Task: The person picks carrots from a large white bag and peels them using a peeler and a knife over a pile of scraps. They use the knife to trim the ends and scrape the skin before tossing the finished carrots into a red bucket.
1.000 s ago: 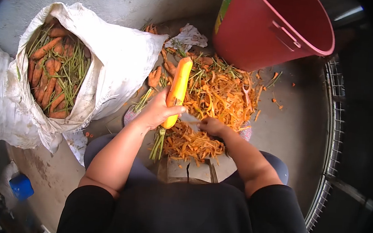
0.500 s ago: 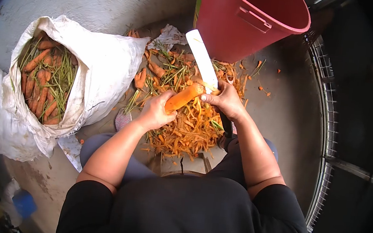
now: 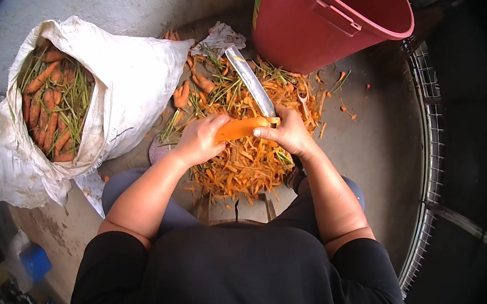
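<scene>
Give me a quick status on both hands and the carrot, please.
Left hand gripping carrot. Right hand holding knife at carrot's end. Peelings piled below, nothing blocking either hand.

In mid-frame, the carrot (image 3: pixel 238 130) was bright orange, the knife (image 3: pixel 252 82) above it silvery, the peelings (image 3: pixel 244 170) deeper orange. Upper right, the bin (image 3: pixel 303 31) was red; at left, the sack (image 3: pixel 146 64) was white, its stems (image 3: pixel 78 99) green. Lower down, the shirt (image 3: pixel 242 276) was black, the trousers (image 3: pixel 122 190) grey-blue.
</scene>
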